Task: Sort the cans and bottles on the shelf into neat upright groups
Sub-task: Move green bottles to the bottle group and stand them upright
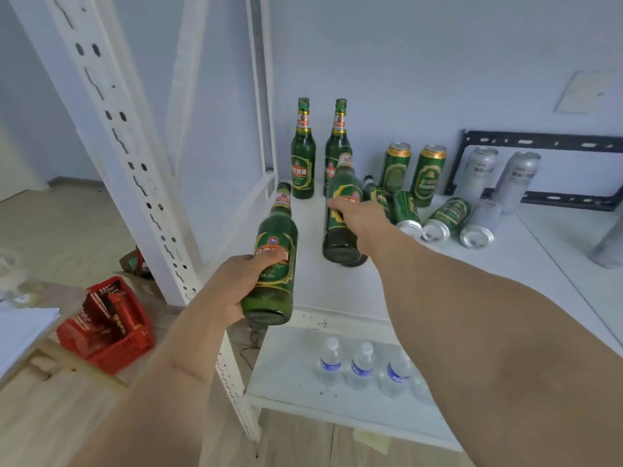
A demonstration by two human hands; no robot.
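Two green bottles are lifted off the white shelf, tilted: the left hand wraps one bottle at seven o'clock, the right hand grips another at centre. Two more bottles stand upright at twelve. Toward three o'clock, green cans and silver cans stand behind toppled cans.

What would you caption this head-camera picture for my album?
Each hand grips a green bottle above the white shelf, cans lying behind.
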